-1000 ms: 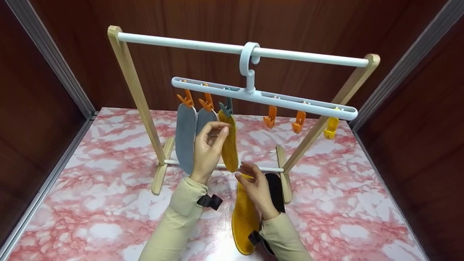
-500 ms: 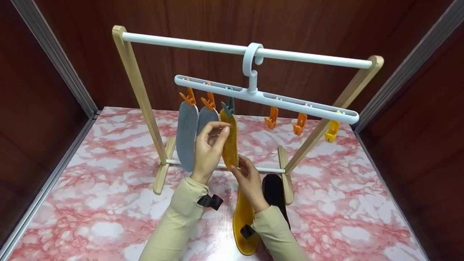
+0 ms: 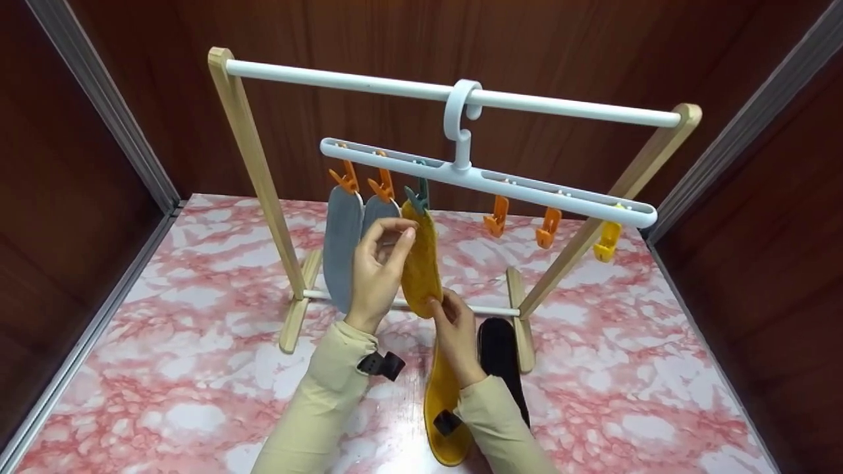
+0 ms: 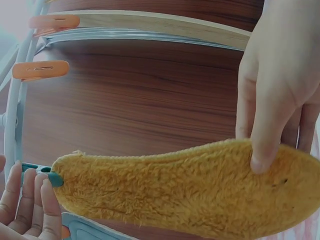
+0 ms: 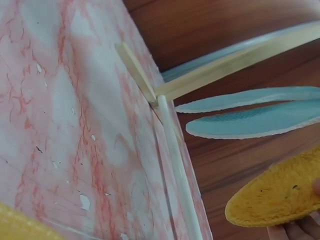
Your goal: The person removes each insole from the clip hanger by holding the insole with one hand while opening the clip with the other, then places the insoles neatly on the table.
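A fuzzy yellow insole [image 3: 421, 263] hangs by its top from a green clip [image 3: 419, 197] on the white clip hanger [image 3: 500, 183]. My right hand [image 3: 458, 332] pinches its lower end, thumb on the fuzzy face in the left wrist view. My left hand [image 3: 379, 270] is beside the insole's upper part, fingers loosely bent near the clip, with nothing visibly held; contact is hard to tell. Two grey-blue insoles [image 3: 342, 243] hang to the left from orange clips [image 3: 345, 176], one partly hidden by my left hand.
The hanger hooks over the white rail of a wooden rack [image 3: 253, 171]. Toward its right hang two orange clips [image 3: 498, 217] and one yellow clip [image 3: 607, 241], holding nothing. Another yellow insole [image 3: 442, 401] and a black insole [image 3: 500, 359] lie on the marbled table [image 3: 197, 395], partly under my right arm.
My right hand has risen from above the table insoles and taken the hanging yellow insole's lower end. That end has turned and swung slightly right. My left hand has barely moved.
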Tool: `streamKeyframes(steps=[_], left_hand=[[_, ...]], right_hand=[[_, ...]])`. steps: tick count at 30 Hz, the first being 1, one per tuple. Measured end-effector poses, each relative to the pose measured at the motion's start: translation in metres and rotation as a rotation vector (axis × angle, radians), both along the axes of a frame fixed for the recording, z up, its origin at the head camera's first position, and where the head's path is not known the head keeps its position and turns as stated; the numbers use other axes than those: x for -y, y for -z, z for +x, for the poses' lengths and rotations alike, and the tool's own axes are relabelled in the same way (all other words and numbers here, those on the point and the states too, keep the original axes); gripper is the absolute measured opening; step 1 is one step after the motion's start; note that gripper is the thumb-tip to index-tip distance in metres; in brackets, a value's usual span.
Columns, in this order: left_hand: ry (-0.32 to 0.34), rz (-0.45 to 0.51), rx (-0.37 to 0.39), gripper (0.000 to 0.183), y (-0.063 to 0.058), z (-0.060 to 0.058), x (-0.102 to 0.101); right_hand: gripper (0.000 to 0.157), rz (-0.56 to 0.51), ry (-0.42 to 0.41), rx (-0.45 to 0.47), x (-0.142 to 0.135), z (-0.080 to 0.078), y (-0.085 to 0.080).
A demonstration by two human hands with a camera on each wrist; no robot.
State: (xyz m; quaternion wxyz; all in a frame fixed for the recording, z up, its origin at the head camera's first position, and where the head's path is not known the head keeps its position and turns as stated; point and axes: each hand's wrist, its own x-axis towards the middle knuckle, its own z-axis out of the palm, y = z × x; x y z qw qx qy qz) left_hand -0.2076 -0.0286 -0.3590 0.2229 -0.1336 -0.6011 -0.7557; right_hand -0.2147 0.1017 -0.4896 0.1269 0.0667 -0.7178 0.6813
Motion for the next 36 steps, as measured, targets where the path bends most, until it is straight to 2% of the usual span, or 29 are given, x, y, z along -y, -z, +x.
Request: streamKeyframes(steps=[4,9,16,25,36], left_hand=[[-0.007,0.023,-0.042,0.02,-0.002,-0.001,0.0],[-0.06,-0.013,-0.105,0.03,-0.004,-0.004,0.002],[-0.096,-0.057,-0.116,0.035,-0.013,-0.006,0.004],[-0.05,-0.129,-0.135,0.037,-0.021,-0.008,0.001],[-0.023,-0.215,-0.109,0.037,-0.024,-0.011,0.0]], right_hand=[[0.023,-0.001,0.01,0.004,-0.003,0.004,0.001],[0.024,0.01,0.008,0.018,-0.007,0.013,-0.002],[0.024,0.019,-0.003,-0.005,-0.01,0.021,-0.003],[0.028,0.009,-0.016,0.027,-0.011,0.032,-0.005],[0.028,-0.033,-0.067,0.047,-0.015,0.046,-0.008]])
